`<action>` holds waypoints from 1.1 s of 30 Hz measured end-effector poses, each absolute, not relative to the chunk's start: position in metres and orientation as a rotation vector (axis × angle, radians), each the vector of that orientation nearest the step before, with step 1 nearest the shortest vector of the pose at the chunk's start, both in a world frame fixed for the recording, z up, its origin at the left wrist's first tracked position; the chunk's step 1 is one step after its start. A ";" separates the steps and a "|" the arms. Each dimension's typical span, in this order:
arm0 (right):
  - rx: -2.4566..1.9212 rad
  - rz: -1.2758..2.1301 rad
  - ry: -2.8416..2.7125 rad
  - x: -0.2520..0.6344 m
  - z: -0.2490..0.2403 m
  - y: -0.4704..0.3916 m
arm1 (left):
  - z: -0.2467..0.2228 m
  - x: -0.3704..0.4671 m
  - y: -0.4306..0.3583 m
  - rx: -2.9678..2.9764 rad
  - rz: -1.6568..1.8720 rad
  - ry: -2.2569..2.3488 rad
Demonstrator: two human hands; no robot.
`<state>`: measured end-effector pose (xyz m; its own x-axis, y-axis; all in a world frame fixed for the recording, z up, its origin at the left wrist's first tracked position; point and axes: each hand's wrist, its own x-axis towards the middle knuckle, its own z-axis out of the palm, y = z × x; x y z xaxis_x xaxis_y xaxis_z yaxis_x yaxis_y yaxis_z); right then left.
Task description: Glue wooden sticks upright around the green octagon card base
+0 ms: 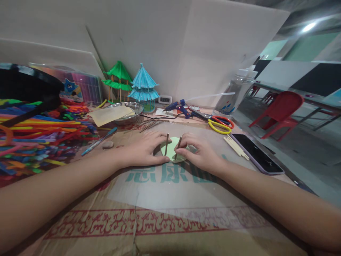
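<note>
A small pale green disc lies on the translucent sheet in front of me. One thin brown stick stands upright on its left part. A second brown stick leans slightly at the right part, pinched between the thumb and fingers of my right hand. My left hand rests flat at the disc's left edge, thumb and fingers apart around the upright stick. Whether the left fingertips touch the disc's rim is hard to tell.
Left are colourful pipe cleaners, a pen and a stone. Behind stand green and blue pavilion models, a metal bowl and a glue gun. Scissors, pale sticks and a phone lie right.
</note>
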<state>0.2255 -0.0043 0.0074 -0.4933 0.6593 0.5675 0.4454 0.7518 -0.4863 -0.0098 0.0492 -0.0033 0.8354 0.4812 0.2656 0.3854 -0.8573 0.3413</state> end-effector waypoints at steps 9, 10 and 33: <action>-0.887 0.439 -2.138 0.230 0.011 -0.007 | 0.000 -0.010 0.048 2.754 0.489 0.679; -0.901 0.449 -2.082 0.231 0.012 -0.008 | 0.001 -0.009 0.048 2.754 0.487 0.675; -0.907 0.404 -1.857 0.228 0.011 -0.010 | 0.003 -0.010 0.046 2.754 0.487 0.660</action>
